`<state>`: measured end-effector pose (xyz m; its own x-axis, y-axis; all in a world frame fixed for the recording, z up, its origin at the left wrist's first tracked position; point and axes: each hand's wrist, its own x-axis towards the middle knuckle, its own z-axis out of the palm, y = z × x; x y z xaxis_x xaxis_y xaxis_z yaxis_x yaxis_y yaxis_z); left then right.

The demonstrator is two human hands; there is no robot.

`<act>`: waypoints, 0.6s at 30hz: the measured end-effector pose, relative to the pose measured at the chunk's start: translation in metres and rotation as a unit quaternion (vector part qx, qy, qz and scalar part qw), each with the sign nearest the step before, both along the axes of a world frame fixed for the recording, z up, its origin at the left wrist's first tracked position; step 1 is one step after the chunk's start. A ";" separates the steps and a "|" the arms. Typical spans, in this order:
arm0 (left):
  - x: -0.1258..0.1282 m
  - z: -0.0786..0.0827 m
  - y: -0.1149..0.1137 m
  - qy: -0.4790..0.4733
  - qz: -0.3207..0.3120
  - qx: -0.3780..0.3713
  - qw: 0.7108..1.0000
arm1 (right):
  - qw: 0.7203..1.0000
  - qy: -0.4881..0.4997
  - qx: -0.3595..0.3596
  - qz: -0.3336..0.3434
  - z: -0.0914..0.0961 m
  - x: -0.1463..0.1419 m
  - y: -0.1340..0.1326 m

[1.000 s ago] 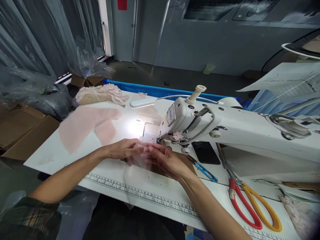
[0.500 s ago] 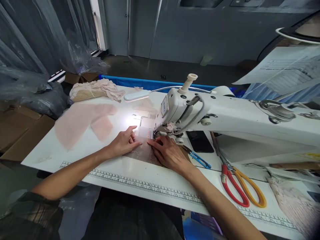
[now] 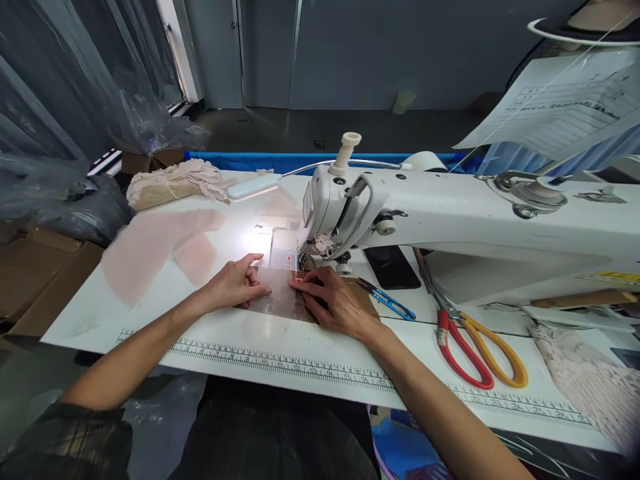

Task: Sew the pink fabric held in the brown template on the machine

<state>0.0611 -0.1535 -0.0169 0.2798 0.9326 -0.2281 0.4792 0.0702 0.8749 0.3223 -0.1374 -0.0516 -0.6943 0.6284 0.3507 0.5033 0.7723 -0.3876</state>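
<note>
Fabric (image 3: 278, 304) on white table (image 3: 220, 341), grey wall (image 3: 350, 53)

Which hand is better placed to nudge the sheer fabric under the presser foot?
Probably the right hand: its fingertips rest on the sheer fabric just before the presser foot, while the left hand presses the fabric's left edge, farther away.

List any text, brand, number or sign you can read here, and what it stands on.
Nothing reads clearly enough to quote.
Ruler scale along the table edge: numerals, too small.
Blue plate on the sewing machine head: blurred.
Yellow label on the machine's base: blurred.
Printed sheet hanging at right: too small.
</note>
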 end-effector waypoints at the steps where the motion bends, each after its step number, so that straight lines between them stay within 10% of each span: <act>1: 0.000 0.000 0.000 -0.001 0.009 -0.005 1.000 | 1.000 0.003 -0.001 -0.003 -0.001 0.000 0.000; 18: 0.000 0.001 0.004 -0.024 0.039 -0.058 0.997 | 0.999 0.010 -0.017 -0.038 0.001 -0.004 -0.003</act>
